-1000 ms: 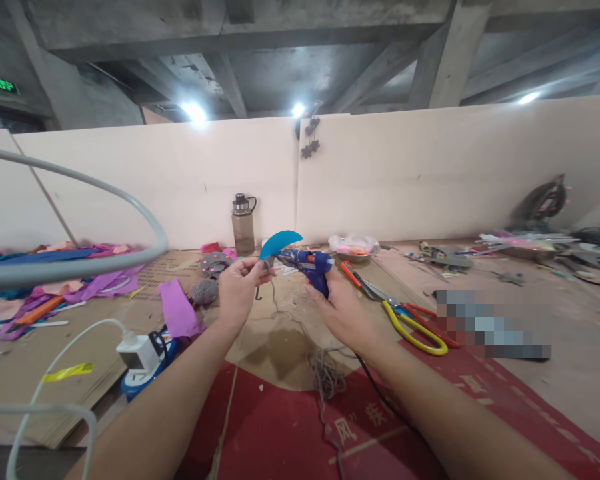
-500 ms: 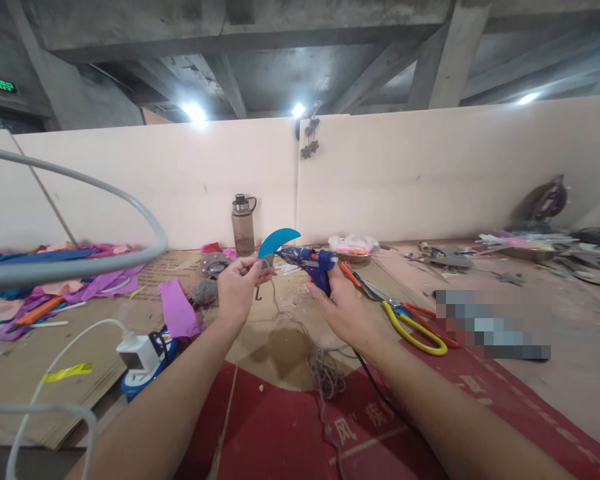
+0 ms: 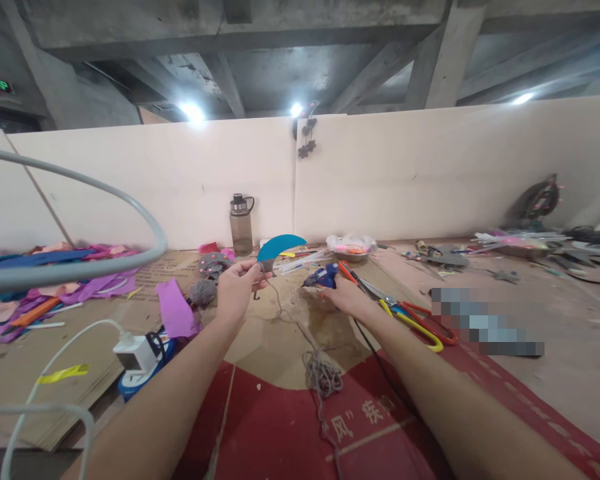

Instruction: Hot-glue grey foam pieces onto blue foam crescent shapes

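Between the thumb and fingers of my left hand (image 3: 239, 287) is a blue curved piece (image 3: 281, 247), raised above the cardboard, with a grey part at its lower end by my fingertips. Grey yarn (image 3: 279, 300) trails from there down to a loose tangle (image 3: 323, 375) on the cardboard. My right hand (image 3: 349, 295) is closed on a blue hot glue gun (image 3: 324, 275), low over the table, its nozzle toward the left. A black cord runs from below that hand toward me. My right fingers are partly hidden behind the gun and hand.
Scissors (image 3: 414, 327) with yellow and red handles lie right of my right hand, beside an orange cutter (image 3: 349, 272). A bottle (image 3: 241, 227) stands at the wall. White glue sticks (image 3: 305, 262), a bowl (image 3: 353, 248), felt scraps (image 3: 176, 310) and a plugged power strip (image 3: 139, 363) surround the work area.
My right hand has lowered the glue gun away from the blue piece, and its nozzle now points lower. My left hand stays nearly in place, with the blue piece turned slightly flatter.
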`<state>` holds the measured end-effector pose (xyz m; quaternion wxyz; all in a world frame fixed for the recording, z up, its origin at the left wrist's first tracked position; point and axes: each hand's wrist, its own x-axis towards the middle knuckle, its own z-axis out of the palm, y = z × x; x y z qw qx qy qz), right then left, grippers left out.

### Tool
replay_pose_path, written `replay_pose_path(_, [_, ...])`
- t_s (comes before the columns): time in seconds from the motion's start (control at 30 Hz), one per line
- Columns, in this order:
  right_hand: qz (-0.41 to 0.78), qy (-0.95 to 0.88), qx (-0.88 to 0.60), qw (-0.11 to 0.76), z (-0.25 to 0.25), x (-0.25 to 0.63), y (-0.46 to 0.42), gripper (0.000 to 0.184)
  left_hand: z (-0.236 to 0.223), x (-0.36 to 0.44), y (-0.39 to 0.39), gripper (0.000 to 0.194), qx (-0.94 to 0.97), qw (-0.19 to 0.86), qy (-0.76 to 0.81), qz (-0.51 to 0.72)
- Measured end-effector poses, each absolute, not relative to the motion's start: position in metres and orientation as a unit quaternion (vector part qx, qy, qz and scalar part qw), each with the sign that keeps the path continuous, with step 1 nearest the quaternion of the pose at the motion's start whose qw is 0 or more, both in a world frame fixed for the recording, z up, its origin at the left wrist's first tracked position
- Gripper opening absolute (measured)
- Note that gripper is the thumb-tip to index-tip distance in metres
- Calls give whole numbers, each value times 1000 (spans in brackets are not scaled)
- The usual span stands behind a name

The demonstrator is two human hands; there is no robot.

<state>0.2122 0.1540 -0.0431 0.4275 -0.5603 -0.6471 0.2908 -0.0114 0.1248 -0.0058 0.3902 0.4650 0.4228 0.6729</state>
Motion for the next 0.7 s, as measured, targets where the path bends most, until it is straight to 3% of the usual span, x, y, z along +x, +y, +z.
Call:
replay_pose_path(0.27, [39, -689, -625, 364, -19, 220, 132, 34, -3, -8, 113, 15, 557, 210, 479, 645])
replay_pose_path(0.33, [84, -710, -559, 420, -11, 206, 122, 27, -2, -7, 110, 16, 584, 160, 502, 617])
replay_pose_path(0.43, [261, -676, -444, 527, -7, 174, 109, 22, -1, -5, 107, 16, 611, 85, 532, 580])
replay_pose_path(0.53, [446, -598, -366, 556, -9, 143, 102, 31, 2, -2, 103, 14, 623, 48, 539, 565])
replay_pose_path(0.63, [548, -549, -315, 546, -11, 128, 101, 35, 4, 2, 99, 13, 627, 83, 520, 574])
replay_pose_path(0.7, [545, -550, -304, 555, -12, 129, 103, 27, 5, 5, 97, 13, 618, 156, 499, 587])
